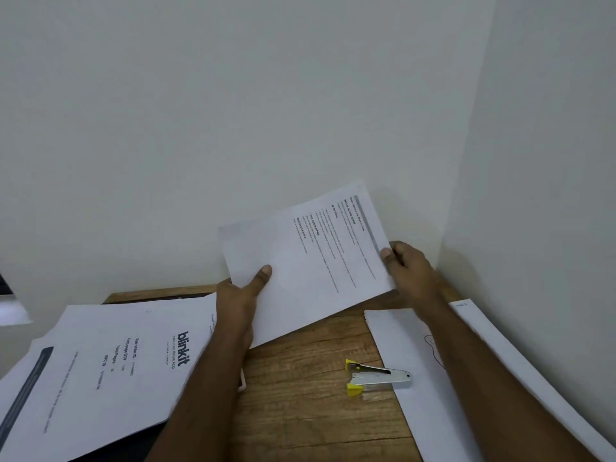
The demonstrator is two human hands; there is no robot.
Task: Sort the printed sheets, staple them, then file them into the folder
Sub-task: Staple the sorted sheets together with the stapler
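A printed sheet (313, 261) with black headings is lifted above the back of the wooden table (300, 411), tilted. My left hand (241, 295) grips its lower left edge, thumb on top. Its right corner is pinched by my right hand (408, 268). A silver and yellow stapler (376, 378) lies on the table below, partly on white sheets (433, 378) at the right. A loose pile of printed sheets (110, 368) with a "blinkit" page on top lies at the left, over something dark (150, 441) that may be the folder.
White walls meet in a corner right behind the table. The right wall runs close along the right-hand sheets. A dark object (5, 285) shows at the left frame edge.
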